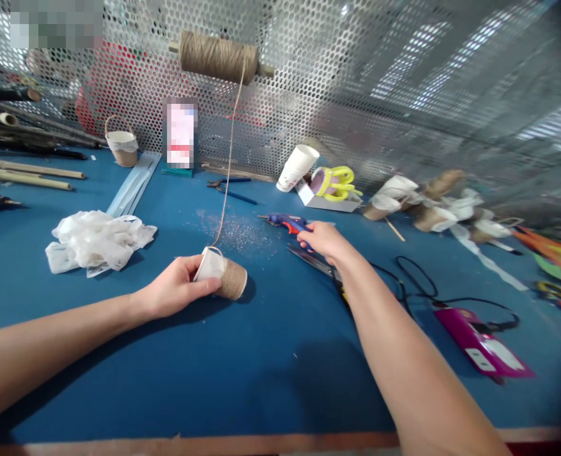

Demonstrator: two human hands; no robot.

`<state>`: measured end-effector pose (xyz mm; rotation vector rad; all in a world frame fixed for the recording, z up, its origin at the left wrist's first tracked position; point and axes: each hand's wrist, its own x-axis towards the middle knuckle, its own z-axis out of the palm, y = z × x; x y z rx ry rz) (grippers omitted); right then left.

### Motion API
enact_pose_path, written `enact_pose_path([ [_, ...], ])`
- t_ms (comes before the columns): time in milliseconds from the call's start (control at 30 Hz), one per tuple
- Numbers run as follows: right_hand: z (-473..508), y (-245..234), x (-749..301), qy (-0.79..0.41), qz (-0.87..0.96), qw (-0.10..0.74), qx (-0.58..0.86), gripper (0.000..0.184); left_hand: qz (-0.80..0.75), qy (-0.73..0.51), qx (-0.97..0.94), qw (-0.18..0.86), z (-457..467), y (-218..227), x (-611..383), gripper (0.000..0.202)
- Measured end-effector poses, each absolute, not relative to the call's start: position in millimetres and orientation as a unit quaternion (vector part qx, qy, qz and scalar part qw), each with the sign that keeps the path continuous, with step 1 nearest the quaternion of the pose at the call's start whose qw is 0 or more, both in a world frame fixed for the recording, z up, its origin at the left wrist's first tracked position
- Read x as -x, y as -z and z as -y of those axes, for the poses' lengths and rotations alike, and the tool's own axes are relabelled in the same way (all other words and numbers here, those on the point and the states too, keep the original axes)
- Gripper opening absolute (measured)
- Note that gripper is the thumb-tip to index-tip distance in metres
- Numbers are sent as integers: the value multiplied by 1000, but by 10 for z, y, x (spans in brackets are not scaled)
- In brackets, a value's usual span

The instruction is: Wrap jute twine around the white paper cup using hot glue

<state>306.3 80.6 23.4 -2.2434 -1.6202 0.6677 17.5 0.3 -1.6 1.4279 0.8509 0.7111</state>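
Observation:
My left hand is closed around a small paper cup lying on its side on the blue table. The cup's lower part is wrapped in brown twine. A strand of twine runs from the cup up to a spool mounted on the perforated metal wall. My right hand reaches over a blue and red glue gun, fingers curled on its handle. Scissors lie just under that hand.
Crumpled white plastic lies at left, sticks beyond it. A white cup, a box holding yellow scissors, several wrapped cups, a magenta power strip with black cable, pliers. A person in red sits behind the mesh.

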Motion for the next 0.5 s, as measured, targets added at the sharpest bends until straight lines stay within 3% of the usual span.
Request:
enact_pose_path([
  [200,-337,-539,-2917,-277,580,320,696,26,-355,-304,-634,616,5,27,-160,25],
  [500,264,-684,-2612,-401,656,265,582,22,-340,-317,-702,539,32,52,-142,21],
])
